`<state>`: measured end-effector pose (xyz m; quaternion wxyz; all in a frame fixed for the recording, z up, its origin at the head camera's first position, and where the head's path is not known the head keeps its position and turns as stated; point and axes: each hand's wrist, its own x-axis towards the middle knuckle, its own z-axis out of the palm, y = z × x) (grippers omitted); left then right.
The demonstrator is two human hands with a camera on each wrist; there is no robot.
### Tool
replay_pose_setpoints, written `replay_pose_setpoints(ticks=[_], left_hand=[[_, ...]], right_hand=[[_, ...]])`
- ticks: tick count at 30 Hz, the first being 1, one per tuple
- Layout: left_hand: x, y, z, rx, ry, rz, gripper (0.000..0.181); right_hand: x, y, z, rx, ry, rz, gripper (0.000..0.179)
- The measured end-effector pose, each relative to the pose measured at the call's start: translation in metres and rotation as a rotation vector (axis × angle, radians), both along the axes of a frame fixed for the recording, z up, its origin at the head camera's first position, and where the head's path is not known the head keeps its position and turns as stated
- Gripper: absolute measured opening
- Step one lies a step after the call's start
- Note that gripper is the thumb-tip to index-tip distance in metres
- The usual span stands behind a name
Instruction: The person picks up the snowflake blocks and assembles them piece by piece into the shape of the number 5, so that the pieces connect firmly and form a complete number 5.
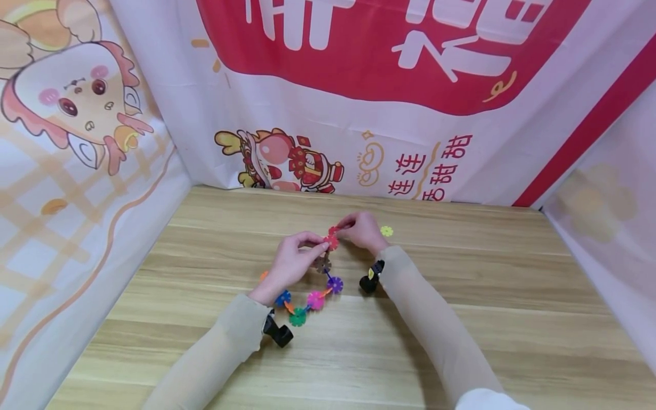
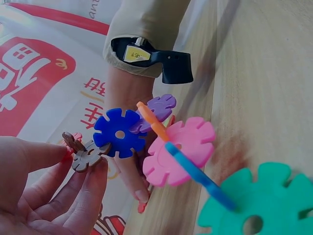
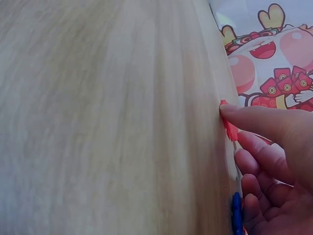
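A chain of notched plastic snowflake discs hangs from my left hand [image 1: 293, 259] and trails over the table. Between left thumb and fingers I pinch its end, a red snowflake disc [image 1: 331, 243]; brown snowflake discs [image 2: 89, 155] follow close by. Farther along come a blue disc [image 2: 120, 133], a purple disc [image 1: 335, 285], a pink disc [image 1: 315, 300] and a green disc [image 1: 297, 317]. My right hand [image 1: 361, 230] pinches another red snowflake disc [image 3: 230, 122] beside the chain's red end. Whether the two red discs are joined I cannot tell.
A loose yellow snowflake disc [image 1: 386, 231] lies on the wooden table [image 1: 512, 285], right of my right hand. Printed cloth [image 1: 195, 131] hangs along the back and sides. Black cameras [image 1: 372, 278] are strapped to both wrists.
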<state>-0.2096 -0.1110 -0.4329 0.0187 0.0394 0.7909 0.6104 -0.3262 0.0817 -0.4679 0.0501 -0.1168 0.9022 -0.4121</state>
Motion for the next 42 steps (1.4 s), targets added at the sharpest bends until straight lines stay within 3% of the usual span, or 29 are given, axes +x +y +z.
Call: replay_pose_setpoints(ticks=[9, 13, 20, 31, 42], left_hand=[[0.000, -0.001, -0.002, -0.013, 0.014, -0.005, 0.014], [0.000, -0.001, 0.000, -0.021, 0.011, -0.001, 0.013], [0.000, 0.000, 0.001, -0.021, -0.005, 0.015, 0.013], [-0.001, 0.000, 0.000, -0.021, -0.004, 0.011, 0.016], [-0.002, 0.000, 0.000, 0.005, -0.008, 0.002, 0.014]], right_hand=[[0.000, -0.002, 0.001, -0.126, -0.104, -0.044, 0.022], [0.000, 0.001, 0.003, -0.197, -0.132, -0.022, 0.024], [0.009, 0.014, 0.012, -0.262, -0.084, 0.064, 0.017], [0.026, 0.026, 0.030, -0.307, -0.046, 0.102, 0.017], [0.042, 0.033, 0.038, -0.340, -0.040, 0.153, 0.015]])
